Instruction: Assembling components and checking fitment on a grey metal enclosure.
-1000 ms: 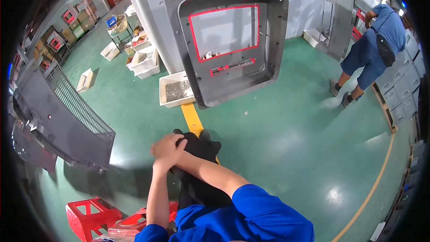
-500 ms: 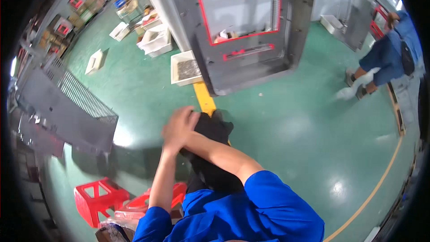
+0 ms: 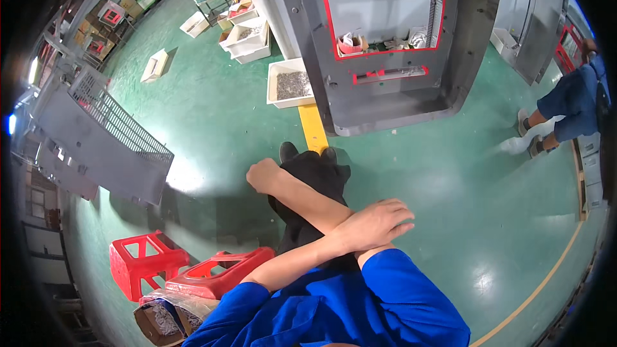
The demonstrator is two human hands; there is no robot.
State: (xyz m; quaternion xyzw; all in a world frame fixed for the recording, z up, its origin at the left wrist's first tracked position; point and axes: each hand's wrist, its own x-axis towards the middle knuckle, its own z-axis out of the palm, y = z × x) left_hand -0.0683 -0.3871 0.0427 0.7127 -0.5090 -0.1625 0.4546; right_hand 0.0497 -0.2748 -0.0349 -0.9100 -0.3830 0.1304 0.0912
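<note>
My bare forearms cross in front of my black trousers (image 3: 302, 225). My left hand (image 3: 379, 223) lies across my right forearm near the elbow, its fingers stretched out and a little apart, holding nothing. To the left, my right hand (image 3: 263, 175) hangs in the air past the crossing with its fingers curled in; nothing shows in it. Ahead of me, beyond both hands, stands a large dark grey moulded panel (image 3: 392, 103) with a red-edged rectangular window and a narrow red-edged slot below it. Neither hand touches it.
Two red plastic stools (image 3: 144, 260) and an open cardboard box (image 3: 157, 324) are at lower left. A grey slatted panel (image 3: 103, 141) stands left. A white bin of small parts (image 3: 290, 85) sits by the post. At right is another person (image 3: 569, 103).
My left hand has slid from near my right hand along the right forearm toward the elbow. My view has shifted slightly left; the other person remains at the right.
</note>
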